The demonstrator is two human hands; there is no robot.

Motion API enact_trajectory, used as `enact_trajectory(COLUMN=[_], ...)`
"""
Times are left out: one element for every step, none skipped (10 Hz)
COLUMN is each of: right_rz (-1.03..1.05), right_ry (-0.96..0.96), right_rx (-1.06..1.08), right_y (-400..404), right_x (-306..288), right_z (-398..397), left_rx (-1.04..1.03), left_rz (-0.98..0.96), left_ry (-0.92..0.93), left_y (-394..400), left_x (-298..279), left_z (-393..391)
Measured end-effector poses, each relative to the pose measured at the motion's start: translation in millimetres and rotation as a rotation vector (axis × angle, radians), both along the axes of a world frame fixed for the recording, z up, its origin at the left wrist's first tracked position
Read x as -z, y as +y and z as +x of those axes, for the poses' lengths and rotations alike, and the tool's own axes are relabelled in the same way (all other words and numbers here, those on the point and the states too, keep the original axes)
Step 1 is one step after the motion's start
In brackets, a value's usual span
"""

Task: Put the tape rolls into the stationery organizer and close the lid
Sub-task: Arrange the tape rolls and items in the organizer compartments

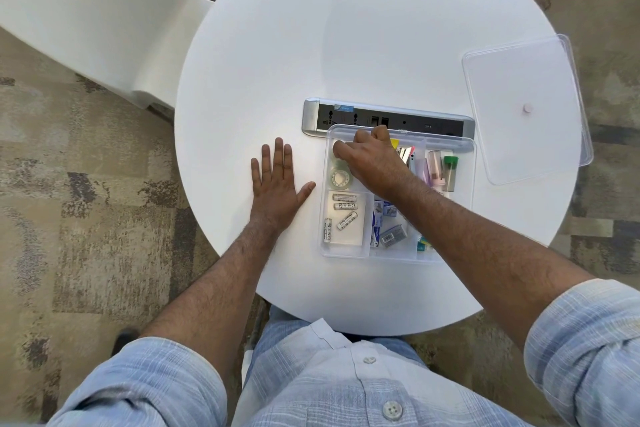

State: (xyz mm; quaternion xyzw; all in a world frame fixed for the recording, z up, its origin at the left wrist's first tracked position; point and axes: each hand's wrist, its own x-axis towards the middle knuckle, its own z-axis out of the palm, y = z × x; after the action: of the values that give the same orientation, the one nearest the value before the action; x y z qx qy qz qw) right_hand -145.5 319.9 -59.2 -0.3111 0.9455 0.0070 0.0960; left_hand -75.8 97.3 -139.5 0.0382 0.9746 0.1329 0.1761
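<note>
The clear stationery organizer [450, 255] sits on the round white table, open, with several compartments. A clear tape roll [341, 178] lies flat in its far-left compartment. My right hand [372, 158] reaches into that same compartment with fingers curled. The edge of a second clear tape roll [335, 160] shows just under its thumb. My left hand [277, 184] lies flat on the table, palm down and fingers spread, just left of the organizer. The clear lid [526, 80] with a small knob lies apart on the table's right edge.
A grey power strip [346, 116] is set into the table just behind the organizer. Batteries [343, 215], staple boxes [389, 232], clips and small tubes fill the other compartments. A white chair [104, 10] stands at the far left on the patterned carpet.
</note>
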Motion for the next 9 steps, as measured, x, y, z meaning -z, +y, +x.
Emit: enact_trajectory(right_rz=[-0.003,-0.005,0.002,0.002,0.046,0.078,0.082,0.074,0.065], right_ry=[-0.007,-0.017,-0.017,-0.011,-0.011,-0.019,-0.007,-0.004,-0.018], right_rx=[0.012,0.025,0.040,0.043,0.034,0.021,0.008,0.005,-0.007], right_y=[0.1,-0.1,0.2,0.0,1.5,2.4,0.0,-2.3,-1.6], right_x=[-0.1,0.1,1.2,0.8,0.8,2.1,2.6,1.6,3.7], right_z=[0.2,0.2,0.7,0.3,0.1,0.0,-1.6,-2.8,-0.4], left_rx=[0.002,0.002,0.002,0.001,0.001,0.000,0.002,0.002,0.000], left_rz=[0.000,-0.002,-0.001,-0.003,-0.001,0.003,-0.001,-0.006,0.003], left_ry=[0.000,0.000,0.005,0.007,0.000,-0.002,0.001,0.004,-0.002], left_y=[-0.2,-0.3,0.0,0.1,-0.1,0.1,0.0,0.1,-0.3], left_x=[-0.1,-0.4,-0.8,-1.2,-0.8,-0.5,0.2,0.1,1.3], left_z=[-0.2,-0.2,0.4,0.3,-0.2,0.0,-0.3,-0.3,-0.4])
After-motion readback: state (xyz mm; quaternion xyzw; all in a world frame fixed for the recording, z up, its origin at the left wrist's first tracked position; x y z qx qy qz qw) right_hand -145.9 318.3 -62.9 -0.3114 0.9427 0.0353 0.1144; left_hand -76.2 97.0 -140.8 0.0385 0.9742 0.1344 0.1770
